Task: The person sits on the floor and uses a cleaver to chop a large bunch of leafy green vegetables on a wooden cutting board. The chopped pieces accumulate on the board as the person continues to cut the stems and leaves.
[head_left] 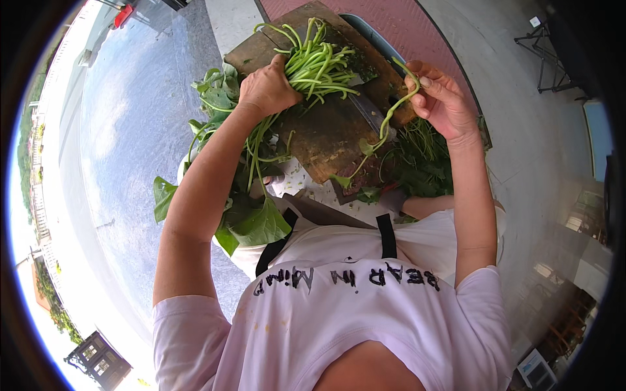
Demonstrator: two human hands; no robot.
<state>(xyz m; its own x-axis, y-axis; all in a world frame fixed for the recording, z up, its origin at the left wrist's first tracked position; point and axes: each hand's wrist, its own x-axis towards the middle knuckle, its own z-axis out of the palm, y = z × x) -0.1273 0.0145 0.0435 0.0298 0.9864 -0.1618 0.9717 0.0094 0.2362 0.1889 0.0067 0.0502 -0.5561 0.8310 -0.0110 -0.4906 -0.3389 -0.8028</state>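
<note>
My left hand (269, 90) grips a thick bundle of green leafy stems (320, 68) above a worn wooden board (325, 141). The cut-looking stem ends fan out to the right of my fist. Large leaves (259, 225) hang down on the left side, over my lap. Between thumb and fingers, my right hand (442, 97) pinches a single thin green vine (391, 113), which droops towards me with small leaves on it. A broad knife blade (367, 112) lies on the board between my hands; its handle is not clear.
A pile of stems and leaves (423, 156) lies right of the board, below my right hand. A grey-blue tub rim (371, 34) shows behind the board, on a red mat (391, 14). Leaf scraps litter the floor (293, 178). A folding-frame chair (543, 58) stands far right.
</note>
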